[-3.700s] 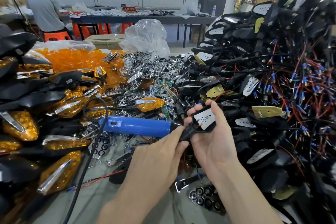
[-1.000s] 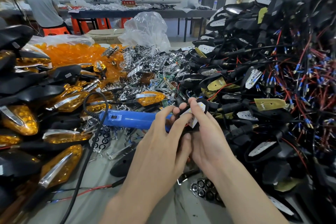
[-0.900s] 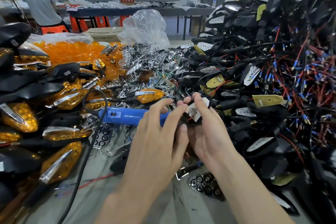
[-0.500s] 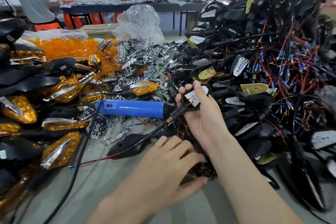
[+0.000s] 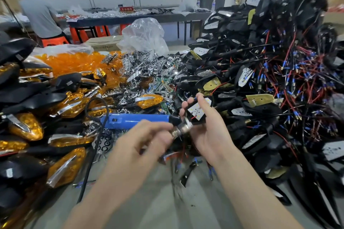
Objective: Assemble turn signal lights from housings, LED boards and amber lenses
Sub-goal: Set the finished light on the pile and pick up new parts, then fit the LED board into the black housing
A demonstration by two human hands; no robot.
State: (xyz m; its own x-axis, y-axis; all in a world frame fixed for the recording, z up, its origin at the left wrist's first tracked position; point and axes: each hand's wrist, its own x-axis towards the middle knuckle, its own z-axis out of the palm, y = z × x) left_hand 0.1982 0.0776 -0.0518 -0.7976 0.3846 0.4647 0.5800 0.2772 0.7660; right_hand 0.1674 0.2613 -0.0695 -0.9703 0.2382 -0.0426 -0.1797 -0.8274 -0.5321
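My right hand grips a black housing with a white LED board seated in it, face up, at the middle of the view. My left hand, blurred by motion, pinches a small chrome reflector piece right against the housing's lower end. A blue electric tool lies on the table just behind my left hand, its black cord running toward me. Loose amber lenses are heaped at the back left.
Finished amber-and-black lights are stacked along the left. Chrome reflectors pile up in the middle, under a clear plastic bag. A tall heap of wired black housings fills the right. A person stands at a far table.
My left hand rose from the table in front of me, now holding a chrome piece against the housing. My right hand kept the housing in about the same place.
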